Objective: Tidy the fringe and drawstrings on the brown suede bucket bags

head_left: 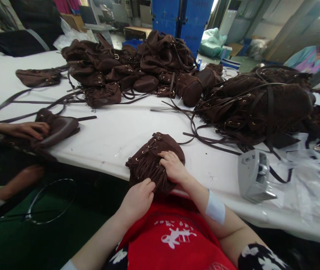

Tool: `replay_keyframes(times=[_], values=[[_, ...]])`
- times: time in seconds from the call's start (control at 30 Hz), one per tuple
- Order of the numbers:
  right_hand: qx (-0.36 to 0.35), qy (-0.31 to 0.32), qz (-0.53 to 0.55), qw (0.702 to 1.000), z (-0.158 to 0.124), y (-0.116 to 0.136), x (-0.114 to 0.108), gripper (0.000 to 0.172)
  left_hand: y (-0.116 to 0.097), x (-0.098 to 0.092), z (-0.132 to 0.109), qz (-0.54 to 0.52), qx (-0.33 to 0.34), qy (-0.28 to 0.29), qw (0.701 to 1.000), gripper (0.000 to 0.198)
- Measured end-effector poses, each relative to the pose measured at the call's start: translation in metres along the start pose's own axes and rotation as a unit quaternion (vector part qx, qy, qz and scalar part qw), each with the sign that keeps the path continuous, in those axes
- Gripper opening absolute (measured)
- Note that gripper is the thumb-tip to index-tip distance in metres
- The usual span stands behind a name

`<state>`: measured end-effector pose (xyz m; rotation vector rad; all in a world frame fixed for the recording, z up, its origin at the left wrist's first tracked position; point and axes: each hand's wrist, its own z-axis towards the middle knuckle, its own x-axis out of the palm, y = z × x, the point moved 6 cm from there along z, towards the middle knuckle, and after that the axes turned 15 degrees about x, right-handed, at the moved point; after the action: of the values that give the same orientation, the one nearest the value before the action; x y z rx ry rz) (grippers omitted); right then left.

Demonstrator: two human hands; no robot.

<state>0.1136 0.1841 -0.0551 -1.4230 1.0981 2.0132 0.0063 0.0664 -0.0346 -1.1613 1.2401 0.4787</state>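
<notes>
Bag (171, 144) touching left hand (139, 198), right hand (174, 167); inside hard to see.

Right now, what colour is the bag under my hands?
The bag is dark brown, shown in head view.

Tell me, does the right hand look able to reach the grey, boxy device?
Probably yes: the right hand rests on the brown fringed bag, but nothing seems to block the white tabletop toward the grey, boxy device.

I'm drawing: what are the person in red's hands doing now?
Left hand: curled against the brown bag; grip unclear.
Right hand: partly curled on it; grip unclear.
</notes>
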Motion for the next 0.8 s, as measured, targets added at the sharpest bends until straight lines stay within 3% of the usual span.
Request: replay_keyframes(times=[0.2, 0.47, 0.67, 0.8], values=[[-0.019, 0.024, -0.024, 0.999, 0.002, 0.000, -0.001, 0.022, 0.013, 0.017, -0.036, -0.077, -0.064, 0.025, 0.995, 0.022], [-0.004, 0.031, 0.014, 0.999, 0.002, 0.001, -0.003, 0.023, -0.007, -0.003, -0.038, -0.021, 0.021, 0.003, 1.000, 0.025], [-0.008, 0.028, 0.011, 1.000, 0.002, 0.002, -0.001, 0.024, -0.003, -0.002, -0.043, -0.018, 0.017, -0.014, 1.000, 0.027], [0.013, 0.033, 0.027, 0.999, 0.007, -0.012, 0.000, 0.024, -0.008, 0.003, -0.060, -0.059, 0.066, -0.039, 0.995, 0.030]])
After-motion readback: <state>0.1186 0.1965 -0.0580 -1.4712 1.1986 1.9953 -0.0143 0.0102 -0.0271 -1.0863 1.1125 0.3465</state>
